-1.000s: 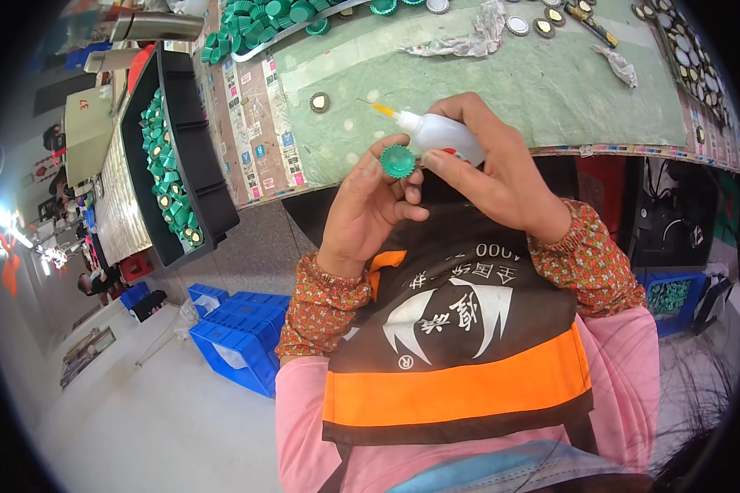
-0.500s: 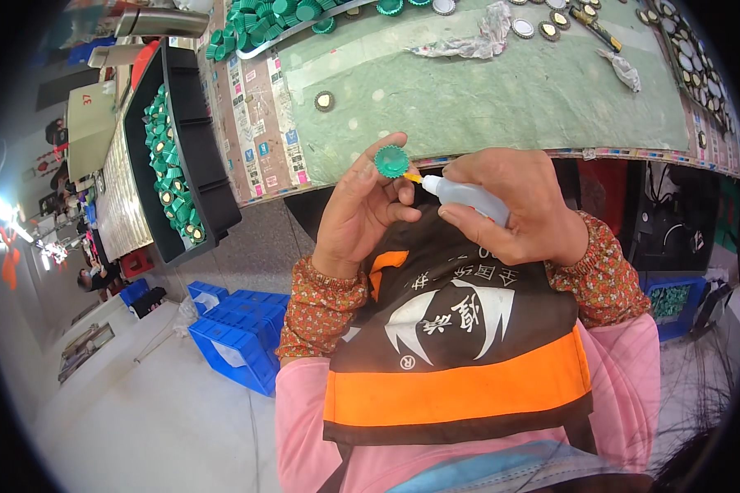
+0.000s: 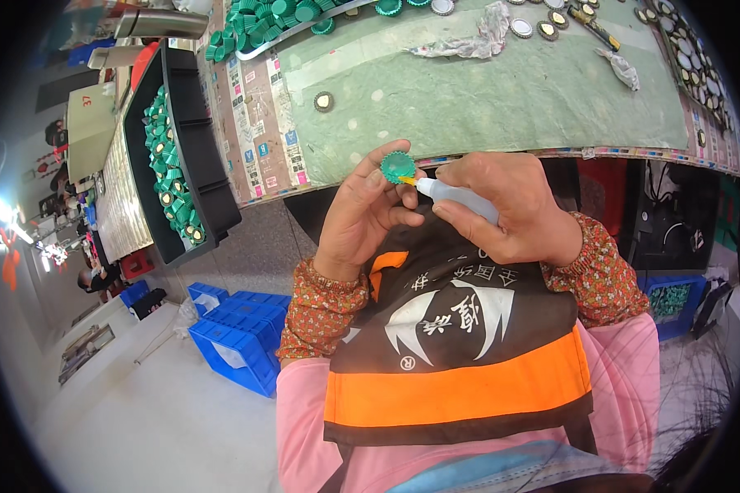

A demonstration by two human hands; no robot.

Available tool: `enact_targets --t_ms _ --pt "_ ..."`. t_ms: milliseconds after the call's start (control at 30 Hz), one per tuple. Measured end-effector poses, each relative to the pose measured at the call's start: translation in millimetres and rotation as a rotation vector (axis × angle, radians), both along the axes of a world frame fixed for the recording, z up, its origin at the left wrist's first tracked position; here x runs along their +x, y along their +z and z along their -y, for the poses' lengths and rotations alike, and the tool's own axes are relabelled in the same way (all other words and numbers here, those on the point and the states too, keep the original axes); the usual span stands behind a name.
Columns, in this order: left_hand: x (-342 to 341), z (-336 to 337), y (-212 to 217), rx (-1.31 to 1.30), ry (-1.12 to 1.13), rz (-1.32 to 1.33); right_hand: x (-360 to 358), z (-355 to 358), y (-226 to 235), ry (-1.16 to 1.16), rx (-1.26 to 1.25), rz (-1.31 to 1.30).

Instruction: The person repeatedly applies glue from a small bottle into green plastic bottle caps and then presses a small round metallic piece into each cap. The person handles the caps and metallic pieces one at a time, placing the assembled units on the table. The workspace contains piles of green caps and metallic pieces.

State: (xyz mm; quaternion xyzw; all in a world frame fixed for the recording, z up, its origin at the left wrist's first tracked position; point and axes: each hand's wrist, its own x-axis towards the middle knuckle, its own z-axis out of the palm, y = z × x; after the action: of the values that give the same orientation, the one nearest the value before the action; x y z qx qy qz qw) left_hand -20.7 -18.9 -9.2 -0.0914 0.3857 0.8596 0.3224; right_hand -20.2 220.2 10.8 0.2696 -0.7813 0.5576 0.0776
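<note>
My left hand (image 3: 362, 205) pinches a green fluted cap (image 3: 398, 165) between thumb and fingers, its hollow side facing up. In my right hand (image 3: 506, 201) is a translucent squeeze bottle (image 3: 464, 202) with a white neck, held almost level by thumb and fingers. The bottle's yellow tip (image 3: 409, 181) reaches over the lower rim of the cap and points into it. Both hands are in front of the table's near edge, above my brown and orange apron (image 3: 460, 329). Whether any liquid is leaving the tip is too small to tell.
A green-covered table (image 3: 501, 107) lies ahead, with one dark-rimmed cap (image 3: 324, 101) on it. Green caps (image 3: 271, 20) pile at the far left. A black bin (image 3: 201, 148) of caps stands left; a tray of caps (image 3: 699, 66) sits far right. Blue crates (image 3: 242, 329) are on the floor.
The bottle has shifted a little to the left, its tip now further over the cap. My left hand has turned the cap slightly and moved it a little right.
</note>
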Motion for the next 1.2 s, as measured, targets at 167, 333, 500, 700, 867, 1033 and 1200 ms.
enact_targets --t_ms 167,333,500,700,867,1033,1200 --pt "1.3 0.2 -1.5 -0.006 0.012 0.021 0.8 1.0 -3.5 0.021 0.003 0.023" --pt "9.4 1.7 -7.2 0.03 0.034 0.075 -1.7 -2.5 -3.8 0.048 -0.065 0.104" --pt "9.6 3.3 -2.1 0.083 0.06 0.164 -6.3 -13.6 -2.4 -0.04 -0.162 0.283" --pt "7.9 17.8 -4.7 0.041 0.074 0.114 -18.9 -35.0 -9.2 -0.275 -0.207 0.343" --pt "6.4 13.6 9.0 -0.253 0.079 -0.038 -30.5 -53.2 -24.2 -0.415 -0.158 0.282" --pt "4.7 8.5 20.3 -0.462 0.093 -0.151 -36.9 -63.3 -37.4 -0.493 -0.082 0.217" --pt "5.8 5.3 24.5 -0.572 0.133 -0.259 -38.1 -66.0 -41.2 -0.492 0.044 0.139"
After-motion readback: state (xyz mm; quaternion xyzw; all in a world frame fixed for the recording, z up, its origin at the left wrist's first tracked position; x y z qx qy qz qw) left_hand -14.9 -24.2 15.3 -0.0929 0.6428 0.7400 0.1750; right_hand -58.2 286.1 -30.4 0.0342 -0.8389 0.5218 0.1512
